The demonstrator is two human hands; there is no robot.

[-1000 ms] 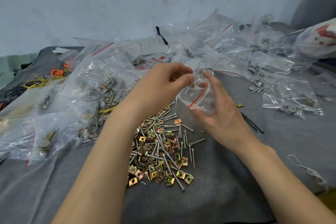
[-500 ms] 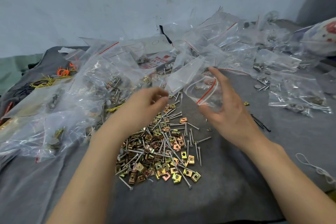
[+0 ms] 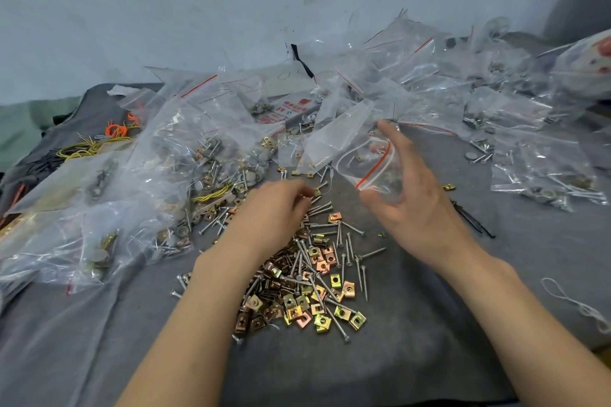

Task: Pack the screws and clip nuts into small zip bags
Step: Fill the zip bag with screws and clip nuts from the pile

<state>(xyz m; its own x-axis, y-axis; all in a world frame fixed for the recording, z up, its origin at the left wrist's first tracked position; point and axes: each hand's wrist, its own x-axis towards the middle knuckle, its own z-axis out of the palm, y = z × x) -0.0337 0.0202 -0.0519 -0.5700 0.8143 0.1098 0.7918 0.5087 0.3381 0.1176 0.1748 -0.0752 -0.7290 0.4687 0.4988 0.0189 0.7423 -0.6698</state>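
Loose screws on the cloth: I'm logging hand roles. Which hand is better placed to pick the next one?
Left. The left hand is down on the pile of screws and clip nuts, fingers curled among them; the right hand is busy holding the zip bag up off the cloth.

Printed packet (image 3: pixel 288 108): white, in the upper middle of the frame, partly under clear bags.
Print on the packet: rows of red signs and a small red picture at the top, all too blurry to read.
Number on the packet: one dark mark on its left side may be a "5". I cannot be sure.
Pale sheet (image 3: pixel 281 78): just behind the packet, by the wall. It has thin drawn rings on it and no letters I can read.
Small zip bag (image 3: pixel 373 165): right of the middle, with one red stripe near its mouth and no words showing.
Other clear bags (image 3: pixel 198 129): red stripes only.
Words that can be read: none.
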